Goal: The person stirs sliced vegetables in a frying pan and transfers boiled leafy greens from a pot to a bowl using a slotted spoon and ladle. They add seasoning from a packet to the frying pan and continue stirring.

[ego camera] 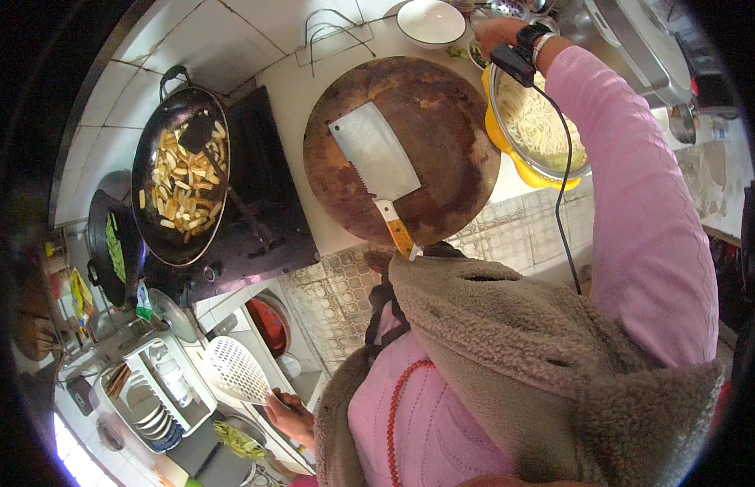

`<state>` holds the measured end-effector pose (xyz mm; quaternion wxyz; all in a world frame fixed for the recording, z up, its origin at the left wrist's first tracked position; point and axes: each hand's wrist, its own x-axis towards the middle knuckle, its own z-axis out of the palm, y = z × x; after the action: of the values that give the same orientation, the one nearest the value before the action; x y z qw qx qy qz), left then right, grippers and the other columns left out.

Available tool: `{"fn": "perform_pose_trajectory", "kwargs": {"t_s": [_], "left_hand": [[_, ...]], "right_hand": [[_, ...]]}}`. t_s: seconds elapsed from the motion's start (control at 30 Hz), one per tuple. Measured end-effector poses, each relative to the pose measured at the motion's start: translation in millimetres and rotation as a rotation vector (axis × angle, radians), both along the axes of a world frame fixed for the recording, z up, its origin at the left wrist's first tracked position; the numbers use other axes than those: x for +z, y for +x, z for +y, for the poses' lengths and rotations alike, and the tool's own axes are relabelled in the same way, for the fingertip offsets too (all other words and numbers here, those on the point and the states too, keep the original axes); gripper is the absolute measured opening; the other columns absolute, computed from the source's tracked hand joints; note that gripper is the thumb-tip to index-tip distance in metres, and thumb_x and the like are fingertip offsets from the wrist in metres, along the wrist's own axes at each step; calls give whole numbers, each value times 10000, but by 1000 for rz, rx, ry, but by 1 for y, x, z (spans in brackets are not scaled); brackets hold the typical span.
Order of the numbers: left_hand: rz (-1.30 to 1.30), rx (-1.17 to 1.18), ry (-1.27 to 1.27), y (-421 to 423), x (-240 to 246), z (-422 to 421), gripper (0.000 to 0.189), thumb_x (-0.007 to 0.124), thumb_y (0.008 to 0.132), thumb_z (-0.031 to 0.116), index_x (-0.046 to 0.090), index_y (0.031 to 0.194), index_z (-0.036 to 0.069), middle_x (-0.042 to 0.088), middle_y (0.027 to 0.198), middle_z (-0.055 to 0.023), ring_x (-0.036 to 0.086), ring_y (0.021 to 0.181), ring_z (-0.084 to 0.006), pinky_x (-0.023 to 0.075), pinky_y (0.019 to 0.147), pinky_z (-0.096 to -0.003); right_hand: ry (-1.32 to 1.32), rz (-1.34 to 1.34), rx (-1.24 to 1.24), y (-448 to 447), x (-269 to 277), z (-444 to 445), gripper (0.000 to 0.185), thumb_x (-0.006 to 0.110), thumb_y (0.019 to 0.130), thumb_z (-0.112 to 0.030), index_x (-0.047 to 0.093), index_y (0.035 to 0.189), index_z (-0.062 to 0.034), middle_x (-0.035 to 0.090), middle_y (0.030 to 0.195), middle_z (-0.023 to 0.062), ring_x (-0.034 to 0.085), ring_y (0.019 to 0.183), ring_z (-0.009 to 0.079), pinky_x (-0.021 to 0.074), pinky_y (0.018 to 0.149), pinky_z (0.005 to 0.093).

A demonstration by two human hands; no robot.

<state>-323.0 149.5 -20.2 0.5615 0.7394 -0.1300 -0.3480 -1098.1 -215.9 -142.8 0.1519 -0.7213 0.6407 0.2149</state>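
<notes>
At the lower left, my left hand (pixel 290 416) grips the handle of a white perforated skimmer (pixel 236 371), its wide head pointing up and left. My right hand (pixel 500 35) is stretched out at the top right, beside a small bowl of chopped greens (pixel 476 53); its fingertips are partly hidden. Under that wrist stands a yellow-rimmed basin (pixel 510 149) with pale noodle-like shreds (pixel 529 112). A cleaver (pixel 377 149) lies on a round wooden chopping board (pixel 462 201), handle towards me. The wok (pixel 181 246) holds browned strips and a black spatula (pixel 198 133).
A white bowl (pixel 431 23) and wire rack (pixel 338 36) stand behind the board. Left are a black stove (pixel 261 176) and a second pan with greens (pixel 97 243). Below are a dish rack with plates (pixel 195 420) and a bowl of cut greens (pixel 238 439). A cable (pixel 560 207) hangs from my right wrist.
</notes>
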Motion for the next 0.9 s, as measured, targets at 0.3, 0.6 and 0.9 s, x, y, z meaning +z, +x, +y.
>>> {"fn": "perform_pose_trajectory", "kwargs": {"t_s": [0.3,0.6,0.9], "left_hand": [[-33,-16,72,-27,3,-7,211,554,962,197,555,1112,48,592,911,-10,445,641,-74,359,565,-222],[-161,-49,134,-53,-10,-2,146,534,964,185,566,1001,47,459,739,37,392,637,-64,306,540,-228],[-26,-50,220,-77,-24,6,120,532,978,180,577,1020,77,495,693,25,424,597,-71,322,544,-226]], "right_hand": [[238,-122,3,32,26,-1,433,740,747,-404,700,847,15,644,659,91,600,587,206,465,592,412],[470,-111,146,14,15,-11,428,769,733,-405,676,801,6,633,659,80,569,592,218,453,548,407],[339,-15,223,7,-6,-13,373,718,632,-305,662,766,40,630,670,195,635,621,299,458,547,432]]}}
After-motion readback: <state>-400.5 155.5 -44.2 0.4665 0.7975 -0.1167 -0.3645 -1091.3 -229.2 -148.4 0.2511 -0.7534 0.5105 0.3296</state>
